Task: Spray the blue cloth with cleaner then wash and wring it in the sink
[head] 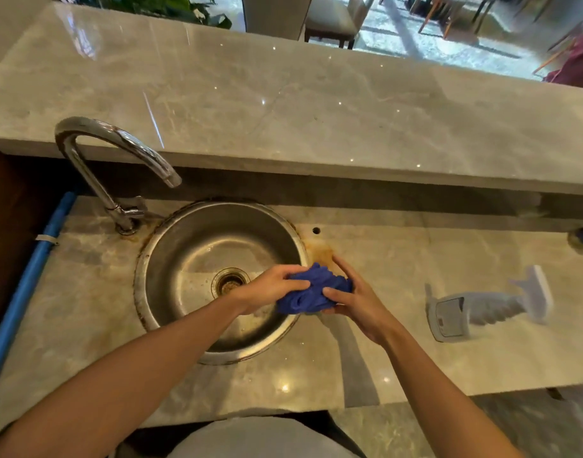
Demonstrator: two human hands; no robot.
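Bunching blue cloth (315, 290) between left hand (273, 285), right hand (356, 294), over sink (158, 259) rim

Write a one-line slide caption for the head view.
Both hands, left and right, bunch the blue cloth over the round steel sink's right rim; spray bottle lies on the counter.

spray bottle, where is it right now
In the head view the spray bottle lies on its side on the marble counter, right of the round sink and the right hand, with nobody touching it.
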